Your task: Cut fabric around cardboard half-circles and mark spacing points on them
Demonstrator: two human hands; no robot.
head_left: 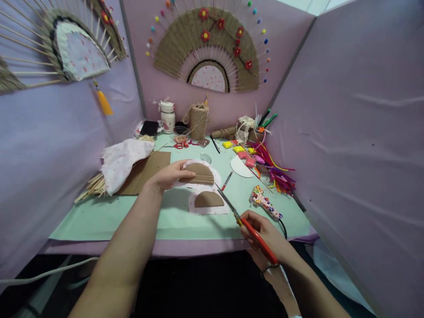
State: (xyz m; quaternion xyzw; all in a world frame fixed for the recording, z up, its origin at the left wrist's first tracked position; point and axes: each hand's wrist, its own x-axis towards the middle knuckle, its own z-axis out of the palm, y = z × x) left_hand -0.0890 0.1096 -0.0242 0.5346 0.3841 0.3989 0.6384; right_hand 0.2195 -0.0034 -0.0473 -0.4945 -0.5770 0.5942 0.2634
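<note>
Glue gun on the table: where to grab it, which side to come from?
Best by the handle, likely the slim part ending at the black cord. Come from above, at the near right: the glue gun lies flat, handle slanting toward the person's right. The right hand is nearest but holds scissors.

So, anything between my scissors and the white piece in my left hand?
Nothing visible: the scissors in your right hand point at the right edge of the white piece in your left hand, tips close by. The red pen lies to their right.
</note>
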